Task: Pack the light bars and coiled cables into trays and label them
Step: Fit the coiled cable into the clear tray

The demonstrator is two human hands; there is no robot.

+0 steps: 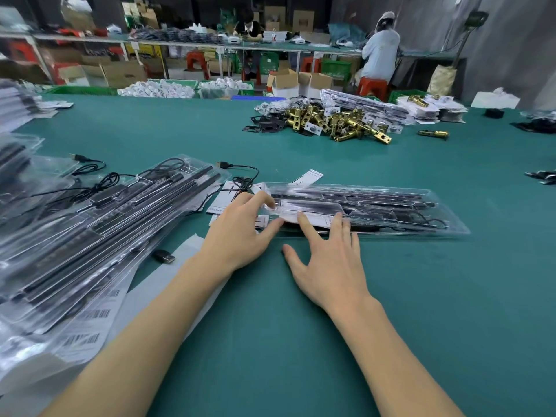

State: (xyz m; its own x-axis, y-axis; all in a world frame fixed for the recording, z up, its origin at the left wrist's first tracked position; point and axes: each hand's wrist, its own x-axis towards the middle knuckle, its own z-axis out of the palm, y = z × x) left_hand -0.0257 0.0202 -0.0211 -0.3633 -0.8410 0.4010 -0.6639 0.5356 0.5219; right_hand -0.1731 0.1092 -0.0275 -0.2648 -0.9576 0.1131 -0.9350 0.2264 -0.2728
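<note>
At near left I note a stack of packed trays (pixel 75 236), clear plastic over black light bars, barcode labels showing at the near ends; loose black cables (pixel 240 179) lie just beyond. My left hand (pixel 240 233) pinches the left end of the clear tray (pixel 421 206) at centre; my right hand (pixel 328 266) rests flat, fingers straight, fingertips on its white label (pixel 313 221). This tray holds black bars and a coiled cable. Brass latches (pixel 337 123) sit far right.
</note>
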